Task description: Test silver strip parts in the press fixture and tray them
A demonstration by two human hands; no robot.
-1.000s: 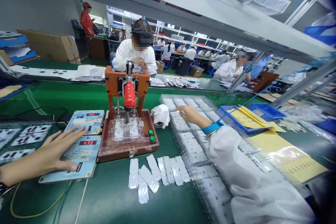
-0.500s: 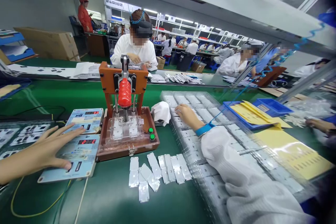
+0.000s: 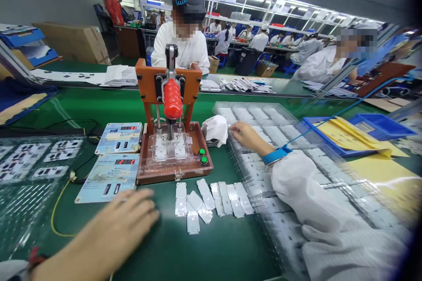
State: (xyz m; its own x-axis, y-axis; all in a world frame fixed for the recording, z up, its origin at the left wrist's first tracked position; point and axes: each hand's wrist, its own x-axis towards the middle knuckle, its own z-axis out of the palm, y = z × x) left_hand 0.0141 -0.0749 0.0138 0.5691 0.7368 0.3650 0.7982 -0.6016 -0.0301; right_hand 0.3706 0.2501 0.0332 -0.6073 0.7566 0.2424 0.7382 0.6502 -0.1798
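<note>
My left hand [image 3: 121,224] hangs over the green mat, its blurred fingers loosely together, below the light-blue counter boxes [image 3: 107,178]. Nothing shows in it. My right hand [image 3: 245,135], with a blue wrist strap, rests at the left part of a clear tray [image 3: 263,180] of flat metal plates; its fingers are bent down and what they touch is hidden. Between the hands, several loose metal plates [image 3: 193,219] lie on the mat. Behind them stands a press with a red handle [image 3: 172,99] over a clear fixture [image 3: 171,151] in a brown box with two green buttons.
A white cloth bundle [image 3: 216,129] sits beside the press. At the left lies a tray of plates [image 3: 26,158]. Blue bins [image 3: 379,126] and yellow sheets [image 3: 389,175] are at the right. A person in white [image 3: 181,44] sits across the bench.
My left hand has moved right and toward me, off the counter boxes, and its fingers have come closer together. My right hand stays at the tray. The camera view has shifted.
</note>
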